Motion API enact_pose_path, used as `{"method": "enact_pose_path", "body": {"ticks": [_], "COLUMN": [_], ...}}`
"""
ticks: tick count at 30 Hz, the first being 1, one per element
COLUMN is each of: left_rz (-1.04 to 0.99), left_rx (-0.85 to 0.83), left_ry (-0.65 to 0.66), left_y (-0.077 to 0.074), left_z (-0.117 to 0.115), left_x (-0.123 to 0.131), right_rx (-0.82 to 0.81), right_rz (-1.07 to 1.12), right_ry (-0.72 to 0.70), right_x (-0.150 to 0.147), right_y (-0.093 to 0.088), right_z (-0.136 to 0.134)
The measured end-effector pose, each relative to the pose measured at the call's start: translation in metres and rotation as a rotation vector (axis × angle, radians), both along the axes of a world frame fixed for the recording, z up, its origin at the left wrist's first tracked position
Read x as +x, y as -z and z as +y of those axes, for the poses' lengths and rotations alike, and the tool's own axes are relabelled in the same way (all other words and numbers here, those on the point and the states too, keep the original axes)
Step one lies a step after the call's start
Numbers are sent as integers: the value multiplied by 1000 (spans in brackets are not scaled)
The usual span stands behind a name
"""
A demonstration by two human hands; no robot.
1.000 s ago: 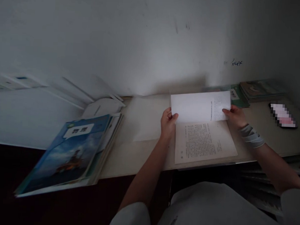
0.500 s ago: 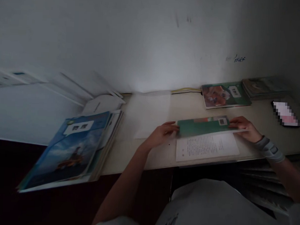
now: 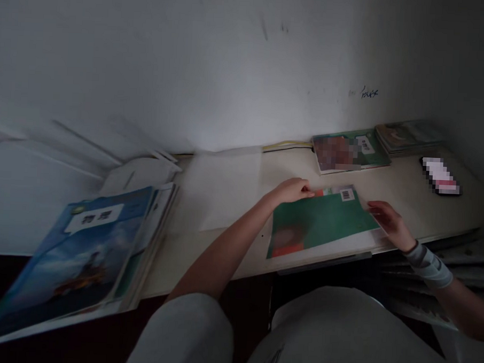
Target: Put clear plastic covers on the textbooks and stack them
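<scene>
A green-covered book (image 3: 324, 222) with a barcode lies near the desk's front edge, its cover lying over a white page that shows along the near side. At the book's far edge, my left hand (image 3: 292, 190) has its fingers curled closed on the cover. Beside the right edge is my right hand (image 3: 388, 220), with a grey wristband. Its fingers are loosely stretched and apart, close to the book's right edge. Blur hides whether they touch it.
A stack of books topped by a blue one (image 3: 81, 265) stands at the left. Another green book (image 3: 372, 147), a book stack (image 3: 412, 135) and a phone (image 3: 442, 177) lie at the back right. Translucent sheets (image 3: 221, 186) cover the desk's (image 3: 282, 170) left middle.
The green cover has come down over the printed page. My left hand has moved from the book's left side to its far edge. My right hand's fingers have loosened; the view has shifted.
</scene>
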State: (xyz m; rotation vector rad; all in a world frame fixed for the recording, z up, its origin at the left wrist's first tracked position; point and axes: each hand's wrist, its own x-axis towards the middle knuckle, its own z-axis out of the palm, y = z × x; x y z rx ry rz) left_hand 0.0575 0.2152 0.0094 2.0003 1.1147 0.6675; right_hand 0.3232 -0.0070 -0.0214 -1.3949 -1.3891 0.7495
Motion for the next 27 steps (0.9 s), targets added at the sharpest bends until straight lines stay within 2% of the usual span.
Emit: {"method": "enact_pose_path", "body": {"ticks": [2, 5, 8, 11, 14, 17, 21, 27], "left_rz": [122, 333, 370, 397, 462, 470, 455, 425], "left_rx": [-13, 33, 115, 127, 217, 309, 276, 230], "left_ry": [116, 279, 255, 282, 143, 24, 57, 73], "left_y": [0, -1, -2, 1, 9, 17, 23, 17], "left_z": [0, -7, -19, -34, -49, -57, -58, -65], "left_x": [-1, -2, 0, 5, 11, 15, 16, 15], "right_rx": [-128, -286, -327, -339, -373, -443, -465, -335], "right_rz": [180, 319, 367, 374, 325, 169, -20, -159], "right_ry": [68, 69, 58, 61, 35, -3, 9, 85], "right_x": [0, 0, -3, -6, -7, -5, -6, -17], "right_y": [2, 2, -2, -8, -13, -16, -15, -11], "right_z": [2, 10, 19, 27, 36, 48, 65, 67]}}
